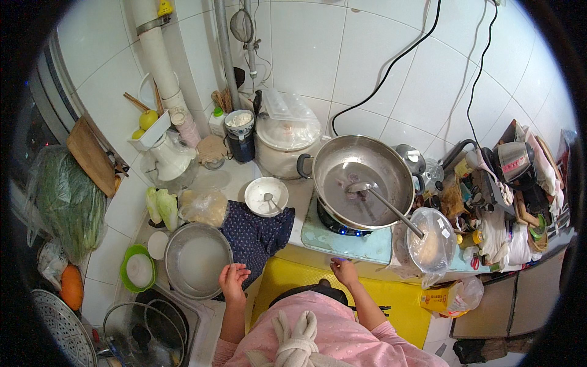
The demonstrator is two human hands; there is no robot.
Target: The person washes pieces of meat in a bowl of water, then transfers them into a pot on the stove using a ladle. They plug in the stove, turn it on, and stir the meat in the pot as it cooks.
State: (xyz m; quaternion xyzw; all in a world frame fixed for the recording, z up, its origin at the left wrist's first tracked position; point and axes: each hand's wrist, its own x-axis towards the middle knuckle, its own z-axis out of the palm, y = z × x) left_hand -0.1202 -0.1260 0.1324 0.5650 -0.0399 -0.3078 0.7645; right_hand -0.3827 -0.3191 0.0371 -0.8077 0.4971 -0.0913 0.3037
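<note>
My left hand [234, 280], fingers loosely curled and holding nothing, is beside the right rim of a metal basin [173, 257] of cloudy liquid. My right hand [345, 271] is in front of the counter edge, below the stove; nothing shows in it. A large two-handled steel pot [316, 158] stands on the lit cooker [341, 229], with dark liquid and some purplish pieces inside. A metal ladle [390, 204] leans in it, its handle over the pot's near right rim. A white bowl [253, 208] with a spoon [270, 198] sits by a dark patterned cloth [257, 234].
At the right, a plastic-covered bowl [429, 257] stands near jars and bags. A lidded pot [286, 160] is behind the white bowl. Glass lids [142, 337] and a green bowl [124, 274] are at the lower left. A black cable [390, 69] hangs on the wall.
</note>
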